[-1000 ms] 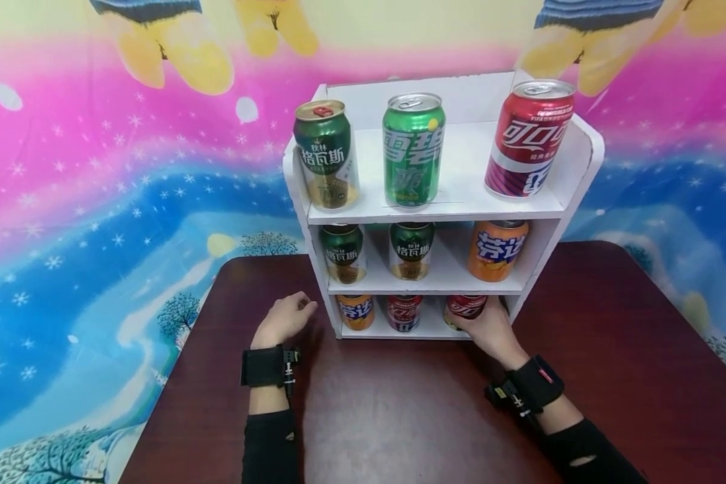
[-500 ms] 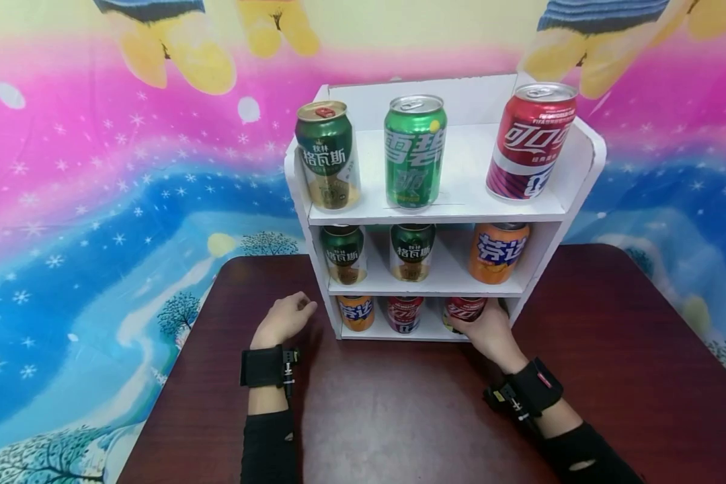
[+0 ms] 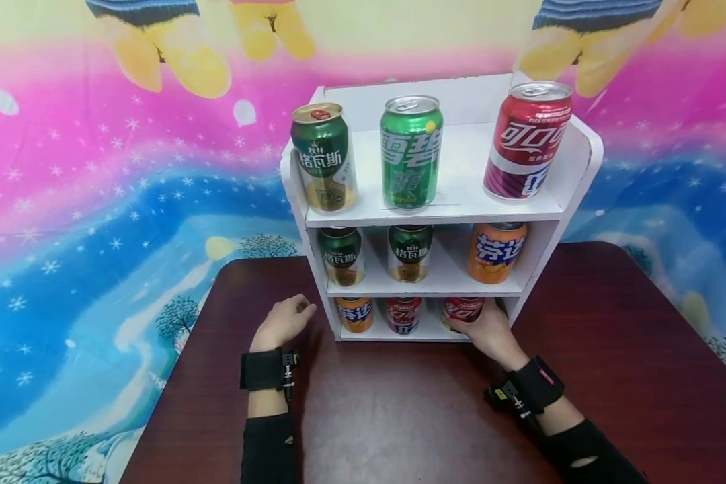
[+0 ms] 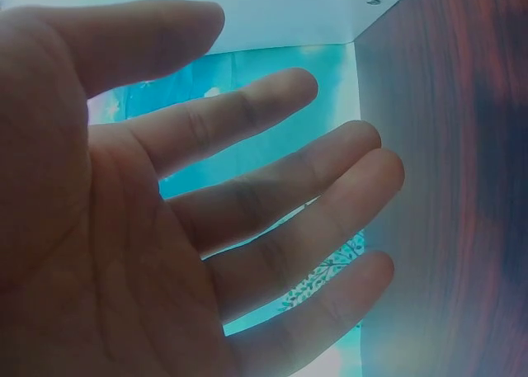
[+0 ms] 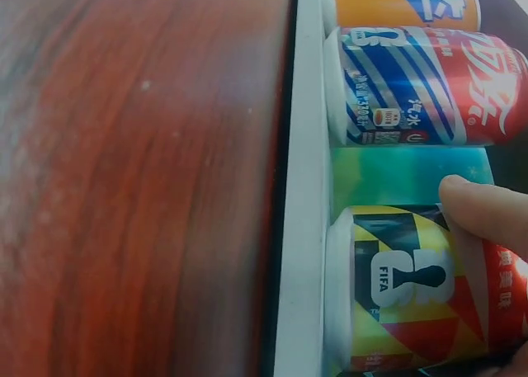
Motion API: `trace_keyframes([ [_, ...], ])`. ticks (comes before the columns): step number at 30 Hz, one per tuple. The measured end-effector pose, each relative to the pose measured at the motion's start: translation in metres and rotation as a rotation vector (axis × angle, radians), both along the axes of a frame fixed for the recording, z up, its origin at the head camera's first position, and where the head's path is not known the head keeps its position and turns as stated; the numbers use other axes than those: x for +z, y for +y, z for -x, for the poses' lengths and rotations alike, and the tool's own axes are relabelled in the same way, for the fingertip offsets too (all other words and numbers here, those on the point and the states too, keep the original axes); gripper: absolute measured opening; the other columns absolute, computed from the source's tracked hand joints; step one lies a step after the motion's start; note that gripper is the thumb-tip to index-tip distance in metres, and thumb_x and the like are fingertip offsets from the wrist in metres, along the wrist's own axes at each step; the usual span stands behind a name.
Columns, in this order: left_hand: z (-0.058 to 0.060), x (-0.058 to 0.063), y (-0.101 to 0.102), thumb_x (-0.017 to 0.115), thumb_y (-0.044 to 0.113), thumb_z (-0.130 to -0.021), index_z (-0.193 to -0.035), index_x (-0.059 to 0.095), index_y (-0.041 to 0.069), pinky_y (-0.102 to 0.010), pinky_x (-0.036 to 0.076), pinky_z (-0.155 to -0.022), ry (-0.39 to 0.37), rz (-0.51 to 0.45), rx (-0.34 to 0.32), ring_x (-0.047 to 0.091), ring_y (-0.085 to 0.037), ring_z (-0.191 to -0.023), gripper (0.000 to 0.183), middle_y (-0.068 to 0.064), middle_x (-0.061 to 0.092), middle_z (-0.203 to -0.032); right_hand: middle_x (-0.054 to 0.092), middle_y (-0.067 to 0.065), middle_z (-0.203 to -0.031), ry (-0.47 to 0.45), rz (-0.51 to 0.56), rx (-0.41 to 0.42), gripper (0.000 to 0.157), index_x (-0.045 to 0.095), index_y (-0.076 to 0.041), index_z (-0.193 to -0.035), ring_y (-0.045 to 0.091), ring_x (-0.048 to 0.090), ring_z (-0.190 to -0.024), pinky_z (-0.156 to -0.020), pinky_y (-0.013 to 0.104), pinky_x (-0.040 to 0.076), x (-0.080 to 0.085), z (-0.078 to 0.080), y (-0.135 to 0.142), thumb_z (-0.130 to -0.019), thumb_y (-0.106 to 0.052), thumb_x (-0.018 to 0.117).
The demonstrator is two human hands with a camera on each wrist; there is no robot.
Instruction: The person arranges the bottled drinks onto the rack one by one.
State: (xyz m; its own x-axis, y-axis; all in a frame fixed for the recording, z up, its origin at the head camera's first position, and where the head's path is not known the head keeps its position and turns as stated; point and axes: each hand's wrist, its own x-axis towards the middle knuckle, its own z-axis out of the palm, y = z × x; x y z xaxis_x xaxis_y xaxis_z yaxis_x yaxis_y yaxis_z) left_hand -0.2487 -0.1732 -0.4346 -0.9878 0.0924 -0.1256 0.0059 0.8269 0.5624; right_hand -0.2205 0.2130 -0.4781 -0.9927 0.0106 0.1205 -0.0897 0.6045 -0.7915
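A white three-tier shelf [image 3: 429,287] stands on the table with drink cans on every level. My right hand [image 3: 490,333] reaches into the right end of its bottom tier and grips a red cola can [image 3: 462,308] there. In the right wrist view this cola can [image 5: 412,290] shows a yellow, black and red pattern low on its side, the thumb [image 5: 487,212] against it. It is upright on the bottom board. My left hand [image 3: 283,323] is by the shelf's left side, fingers spread and relaxed in the left wrist view, palm bare.
Left of the gripped can stand another red cola can [image 3: 403,314] and an orange soda can [image 3: 355,314]. Above are two green-and-gold cans [image 3: 410,252] and an orange can [image 3: 497,252]. The top holds three more, including a green can [image 3: 411,154]. A printed cloth [image 3: 127,202] hangs behind.
The view shifts very slightly. Both hands keep their places, the right one still on the cola can, and the cans stay where they were.
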Motion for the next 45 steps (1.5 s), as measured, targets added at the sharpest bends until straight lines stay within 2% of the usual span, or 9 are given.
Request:
trace_keyframes([
  [9, -0.0020, 0.0022, -0.0005, 0.051, 0.033, -0.098, -0.112, 0.062, 0.007, -0.041, 0.047, -0.073, 0.003, -0.003, 0.005, 0.056, -0.022, -0.082, 0.032, -0.009, 0.063, -0.098, 0.041, 0.020, -0.131, -0.013, 0.039, 0.077, 0.086, 0.021, -0.006, -0.142, 0.037, 0.043, -0.119, -0.098, 0.056, 0.034, -0.0029, 0.0012, 0.0036, -0.079, -0.020, 0.078],
  [14, -0.0025, 0.0002, 0.0015, 0.050, 0.032, -0.098, -0.113, 0.062, 0.007, -0.040, 0.047, -0.071, 0.007, 0.001, -0.006, 0.056, -0.021, -0.080, 0.031, -0.008, 0.063, -0.097, 0.042, 0.020, -0.130, -0.041, -0.007, 0.047, 0.086, 0.020, -0.005, -0.142, 0.038, 0.044, -0.117, -0.096, 0.056, 0.036, -0.0010, -0.0031, 0.0031, -0.080, -0.025, 0.077],
  [23, -0.0009, -0.0007, 0.0014, 0.051, 0.031, -0.098, -0.113, 0.062, 0.007, -0.039, 0.046, -0.070, 0.009, 0.008, -0.008, 0.055, -0.021, -0.079, 0.031, -0.007, 0.063, -0.096, 0.044, 0.021, -0.127, -0.014, -0.051, 0.010, 0.088, 0.022, -0.003, -0.140, 0.037, 0.047, -0.115, -0.093, 0.055, 0.039, -0.0009, -0.0053, -0.0021, -0.078, -0.029, 0.078],
  [32, -0.0005, 0.0004, 0.0007, 0.051, 0.030, -0.098, -0.112, 0.063, 0.007, -0.039, 0.046, -0.069, 0.009, 0.003, 0.008, 0.054, -0.021, -0.078, 0.030, -0.007, 0.063, -0.094, 0.043, 0.021, -0.128, -0.042, -0.046, 0.006, 0.087, 0.021, -0.003, -0.141, 0.038, 0.046, -0.115, -0.093, 0.055, 0.039, -0.0002, -0.0040, -0.0026, -0.080, -0.030, 0.077],
  [39, -0.0011, -0.0039, 0.0044, 0.052, 0.031, -0.097, -0.112, 0.063, 0.008, -0.037, 0.046, -0.068, 0.000, -0.001, 0.009, 0.055, -0.020, -0.077, 0.030, -0.006, 0.063, -0.093, 0.038, 0.022, -0.132, -0.072, -0.029, 0.015, 0.089, 0.013, -0.003, -0.143, 0.038, 0.043, -0.119, -0.096, 0.055, 0.037, -0.0024, -0.0054, -0.0010, -0.084, -0.033, 0.073],
  [45, -0.0026, -0.0037, 0.0039, 0.052, 0.031, -0.097, -0.112, 0.063, 0.007, -0.037, 0.046, -0.066, 0.005, -0.004, 0.010, 0.054, -0.020, -0.075, 0.030, -0.006, 0.063, -0.091, 0.038, 0.022, -0.132, -0.055, -0.014, 0.024, 0.088, 0.013, -0.003, -0.144, 0.038, 0.042, -0.120, -0.096, 0.055, 0.037, -0.0050, -0.0043, -0.0021, -0.084, -0.030, 0.072],
])
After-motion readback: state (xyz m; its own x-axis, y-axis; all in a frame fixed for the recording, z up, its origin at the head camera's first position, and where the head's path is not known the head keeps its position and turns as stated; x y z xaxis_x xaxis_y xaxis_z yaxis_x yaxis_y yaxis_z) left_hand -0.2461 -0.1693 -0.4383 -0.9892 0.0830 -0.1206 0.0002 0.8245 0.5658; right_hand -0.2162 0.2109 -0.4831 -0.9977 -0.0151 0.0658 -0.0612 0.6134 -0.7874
